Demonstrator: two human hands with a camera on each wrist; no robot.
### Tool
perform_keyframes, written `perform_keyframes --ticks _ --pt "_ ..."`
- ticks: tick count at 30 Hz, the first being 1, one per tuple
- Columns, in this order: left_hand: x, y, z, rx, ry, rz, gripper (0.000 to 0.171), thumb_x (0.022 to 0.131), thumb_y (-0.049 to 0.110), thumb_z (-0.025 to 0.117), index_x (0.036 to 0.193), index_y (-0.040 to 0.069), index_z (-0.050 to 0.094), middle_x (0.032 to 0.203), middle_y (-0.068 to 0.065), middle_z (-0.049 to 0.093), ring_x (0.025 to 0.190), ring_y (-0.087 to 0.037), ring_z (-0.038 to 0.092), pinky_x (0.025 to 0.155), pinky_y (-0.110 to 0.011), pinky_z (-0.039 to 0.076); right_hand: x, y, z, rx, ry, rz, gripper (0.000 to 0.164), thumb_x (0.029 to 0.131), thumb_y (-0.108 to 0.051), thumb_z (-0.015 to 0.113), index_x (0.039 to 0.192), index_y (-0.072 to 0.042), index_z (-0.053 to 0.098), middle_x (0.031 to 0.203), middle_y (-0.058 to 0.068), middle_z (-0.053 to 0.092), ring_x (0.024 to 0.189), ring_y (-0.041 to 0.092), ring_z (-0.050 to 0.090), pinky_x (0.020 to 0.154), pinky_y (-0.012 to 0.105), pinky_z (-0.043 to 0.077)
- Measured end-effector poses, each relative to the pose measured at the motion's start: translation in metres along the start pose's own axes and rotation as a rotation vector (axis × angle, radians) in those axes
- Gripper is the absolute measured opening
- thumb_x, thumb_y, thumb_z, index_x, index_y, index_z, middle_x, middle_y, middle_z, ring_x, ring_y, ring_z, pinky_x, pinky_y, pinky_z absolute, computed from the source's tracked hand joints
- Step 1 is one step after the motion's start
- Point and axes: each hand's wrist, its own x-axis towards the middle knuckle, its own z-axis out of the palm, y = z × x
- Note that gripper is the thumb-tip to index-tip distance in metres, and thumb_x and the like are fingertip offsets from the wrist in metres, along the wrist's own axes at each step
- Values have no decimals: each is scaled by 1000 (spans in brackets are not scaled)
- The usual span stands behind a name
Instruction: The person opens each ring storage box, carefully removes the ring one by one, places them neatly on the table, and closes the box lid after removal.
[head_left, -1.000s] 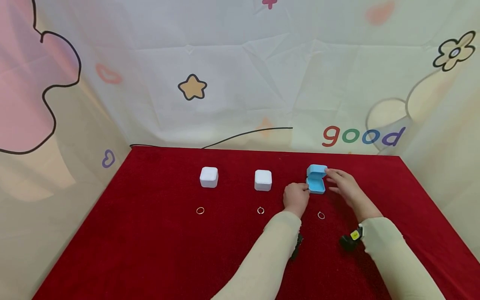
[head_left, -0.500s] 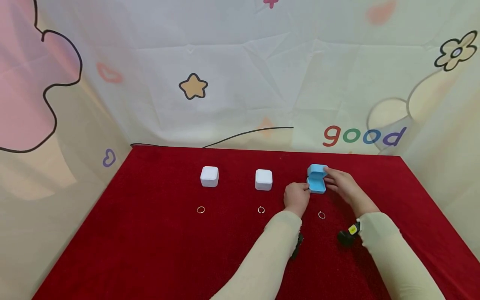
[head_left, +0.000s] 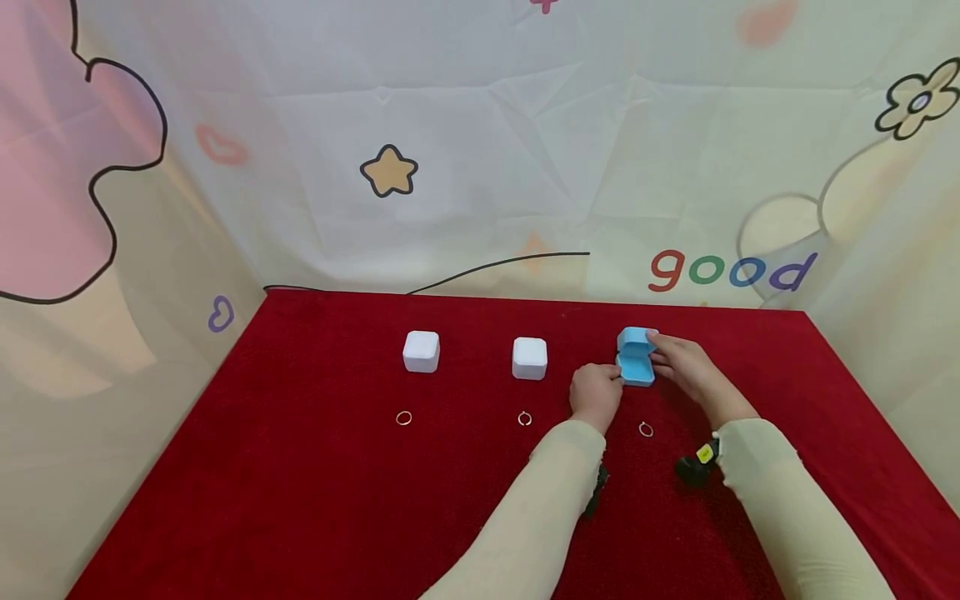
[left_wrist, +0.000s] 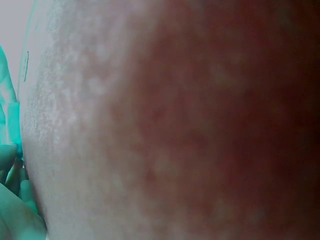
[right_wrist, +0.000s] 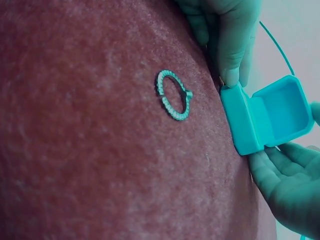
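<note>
A light blue ring box (head_left: pixel 637 371) stands with its lid raised on the red cloth. My left hand (head_left: pixel 595 395) pinches the left front corner of its base. From the right, my right hand (head_left: pixel 688 372) holds the lid side, one digit on the lid's edge and the other fingers beside and behind the box. In the right wrist view, the open box (right_wrist: pixel 285 112) shows a hollow lid; its base interior is turned away. A silver ring (head_left: pixel 646 429) with a small stone lies in front of it. The left wrist view is mostly blurred cloth, with the hands at its left edge.
Two white boxes, one at far left (head_left: pixel 422 352) and one in the middle (head_left: pixel 529 358), stand shut in the same row. Before them lie a gold-coloured ring (head_left: pixel 403 418) and another ring (head_left: pixel 524 418). A printed curtain (head_left: pixel 480 167) hangs behind the cloth.
My right hand has moved slightly left, its fingers closer against the lid and box side. The left hand keeps its pinch on the base. The lid remains raised.
</note>
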Motion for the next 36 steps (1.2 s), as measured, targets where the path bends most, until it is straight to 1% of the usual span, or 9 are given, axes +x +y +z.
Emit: perform_keyframes --ticks 2,6,10,18,22,29,36 --pt "0 0 0 3 1 1 24 93 13 74 116 18 79 116 2 79 111 -18 73 88 -29 61 1 0 -1 -17 -12 -9 78 109 -49 32 162 3 7 168 31 18 154 47 28 121 48 30" --pt "0 1 -1 -7 -3 -8 24 93 12 75 116 18 79 116 1 79 111 -18 73 89 -30 61 0 -1 -2 -43 -58 -33 78 111 -47 28 161 8 3 167 34 15 154 51 23 123 53 27" --pt "0 2 -1 -13 -6 -13 24 93 13 75 116 17 79 116 1 79 111 -18 72 89 -30 61 -1 -2 -2 -50 -85 -48 77 112 -44 25 159 10 0 166 37 12 154 52 20 124 55 25" --pt "1 1 -1 16 -5 3 25 92 13 76 117 17 79 117 2 79 114 -17 71 92 -30 60 -3 -3 1 -58 -79 -46 76 112 -43 25 159 11 -2 165 38 11 155 52 18 124 55 25" --pt "0 1 0 34 5 16 25 92 13 76 116 17 79 116 2 79 114 -17 72 92 -29 60 -6 -4 2 -54 -76 -49 76 112 -43 24 158 11 -3 165 38 10 155 52 16 125 56 23" --pt "-1 2 -1 1 6 7 24 92 12 76 116 15 79 116 0 79 112 -19 72 90 -30 60 -8 -4 5 -40 -70 -51 75 112 -41 25 158 10 -5 166 37 8 156 52 14 126 56 22" --pt "-1 2 1 -2 23 8 23 91 12 76 115 14 79 113 -1 80 111 -18 73 89 -30 61 -8 -1 4 -31 -79 -61 73 113 -39 23 158 11 -6 166 38 7 156 52 14 126 57 22"
